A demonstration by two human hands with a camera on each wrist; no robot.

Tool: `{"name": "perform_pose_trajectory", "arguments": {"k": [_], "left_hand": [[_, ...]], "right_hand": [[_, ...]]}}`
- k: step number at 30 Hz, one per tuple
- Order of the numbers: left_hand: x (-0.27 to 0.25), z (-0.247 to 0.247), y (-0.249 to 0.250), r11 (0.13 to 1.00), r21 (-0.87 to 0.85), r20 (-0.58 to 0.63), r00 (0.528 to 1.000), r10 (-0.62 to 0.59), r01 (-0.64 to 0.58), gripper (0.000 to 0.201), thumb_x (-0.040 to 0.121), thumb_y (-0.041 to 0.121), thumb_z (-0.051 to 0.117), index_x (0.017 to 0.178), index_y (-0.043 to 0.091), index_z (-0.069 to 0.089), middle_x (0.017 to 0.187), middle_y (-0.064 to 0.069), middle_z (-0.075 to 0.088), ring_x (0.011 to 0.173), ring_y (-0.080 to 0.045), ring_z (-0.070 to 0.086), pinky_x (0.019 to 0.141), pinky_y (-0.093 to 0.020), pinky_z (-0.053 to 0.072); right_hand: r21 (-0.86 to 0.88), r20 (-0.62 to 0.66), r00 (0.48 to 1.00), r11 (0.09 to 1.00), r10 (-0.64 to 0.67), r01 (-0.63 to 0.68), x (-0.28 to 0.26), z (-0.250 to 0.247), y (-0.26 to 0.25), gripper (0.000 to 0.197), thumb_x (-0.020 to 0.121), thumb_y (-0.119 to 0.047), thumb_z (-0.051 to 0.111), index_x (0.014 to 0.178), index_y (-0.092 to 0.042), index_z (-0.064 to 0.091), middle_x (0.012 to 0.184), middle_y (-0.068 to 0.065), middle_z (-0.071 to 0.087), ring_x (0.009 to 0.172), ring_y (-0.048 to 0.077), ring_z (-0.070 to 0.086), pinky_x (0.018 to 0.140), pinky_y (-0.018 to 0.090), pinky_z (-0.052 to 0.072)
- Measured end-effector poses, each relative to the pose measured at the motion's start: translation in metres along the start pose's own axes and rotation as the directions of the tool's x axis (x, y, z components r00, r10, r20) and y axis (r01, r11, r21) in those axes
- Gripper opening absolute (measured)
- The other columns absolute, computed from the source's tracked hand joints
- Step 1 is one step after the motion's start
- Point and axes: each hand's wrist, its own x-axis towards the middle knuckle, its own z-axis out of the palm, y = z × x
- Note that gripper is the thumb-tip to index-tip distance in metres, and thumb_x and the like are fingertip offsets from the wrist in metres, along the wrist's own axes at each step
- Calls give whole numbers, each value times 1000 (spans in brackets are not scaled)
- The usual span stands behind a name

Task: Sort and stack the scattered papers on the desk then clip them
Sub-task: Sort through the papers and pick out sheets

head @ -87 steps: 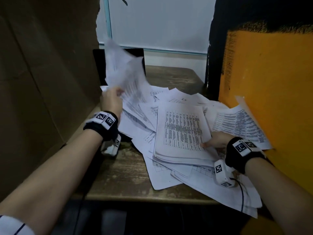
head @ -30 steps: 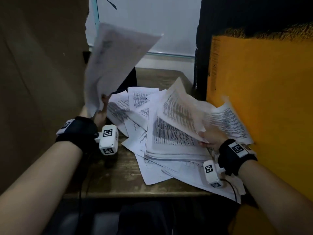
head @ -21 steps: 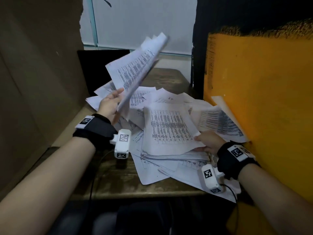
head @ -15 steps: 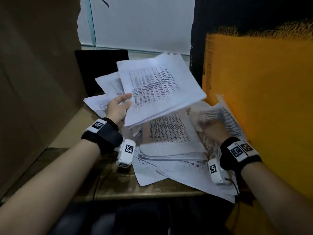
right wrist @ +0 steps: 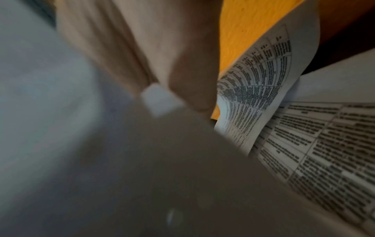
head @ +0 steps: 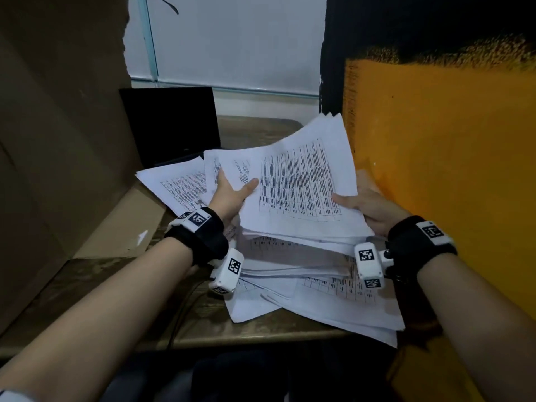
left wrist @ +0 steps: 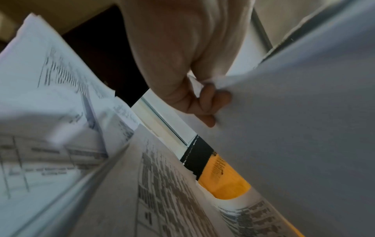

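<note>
A bundle of printed sheets (head: 301, 184) is held a little above the desk, tilted up toward the back right. My left hand (head: 232, 195) grips its left edge, thumb on top; in the left wrist view the fingers (left wrist: 209, 102) curl under the blank underside of the bundle (left wrist: 304, 112). My right hand (head: 365, 203) holds the bundle's right edge with its thumb on the printed face; in the right wrist view that thumb (right wrist: 192, 89) presses on the paper. Below lies a rough stack of papers (head: 290, 256), with loose sheets (head: 333, 303) spread toward the desk's front edge.
A cardboard wall (head: 58, 140) stands at the left and an orange panel (head: 449, 184) close at the right. A black laptop screen (head: 171, 123) stands at the back of the wooden desk (head: 116, 285). More sheets (head: 177, 184) lie at the back left.
My left hand has swung its bundle from upright at the left down and right over the stack. My right hand left the stack's top sheet and took the bundle's right edge.
</note>
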Motion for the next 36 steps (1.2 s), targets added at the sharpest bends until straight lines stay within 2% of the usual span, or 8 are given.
{"name": "perform_pose_trajectory", "arguments": {"k": [6,10,16,19,23,28,32,36], "left_hand": [[-2,1,1,912,411,118,992,-52,-1,56,97,29,52,141,0,33,134,-4,51,120,-26,53,100,-36,43],[-4,9,-12,783,616,15,992,-123,87,53,101,19,43,141,-10,23,136,-25,45,122,-36,48,89,-34,40],[-5,18,-20,776,608,-104,986,-132,168,34,97,0,32,128,-13,36,132,-29,46,122,-39,47,96,-42,38],[-4,17,-27,818,519,-136,969,-207,247,31,97,6,35,121,-8,49,115,-26,51,116,-37,51,91,-38,44],[-6,26,-32,876,209,-29,898,-439,435,39,100,38,37,68,15,38,67,-2,38,58,-17,43,62,-24,36],[-1,35,-37,919,188,-40,938,-345,346,30,95,8,46,66,14,40,69,-4,45,61,-18,47,74,-36,50],[9,20,-55,907,323,-124,962,-242,269,9,85,-1,55,77,1,53,76,-10,54,80,-26,54,76,-37,49],[-4,14,-38,978,207,-77,997,-12,28,30,90,-1,56,119,-3,51,115,-15,62,103,-28,61,94,-38,49]], "right_hand": [[-108,-13,990,984,141,-142,7,1,0,38,94,-5,58,131,-1,53,125,17,64,101,26,68,83,33,58],[-316,-114,987,938,112,-143,14,18,8,39,93,-5,61,129,-11,47,123,0,58,98,18,59,74,19,50],[-426,-294,950,875,106,-229,27,30,21,51,100,-18,50,146,-7,33,126,12,55,100,25,54,52,19,41],[-580,-358,918,729,171,-362,26,30,21,56,98,-30,51,142,2,36,112,12,53,96,27,53,58,25,36],[-564,-303,898,700,318,-438,31,32,27,65,93,-37,62,139,2,39,117,16,57,82,26,54,64,27,41],[-550,-284,905,719,318,-425,37,44,30,66,91,-33,65,142,1,40,148,18,40,131,35,43,108,42,39],[-694,-264,912,594,315,-406,27,47,24,53,91,-37,63,132,-7,50,111,11,56,92,26,51,74,27,43],[-483,-283,907,771,311,-415,27,31,27,31,87,-34,68,100,-11,54,77,7,53,58,19,51,53,26,43]]}}
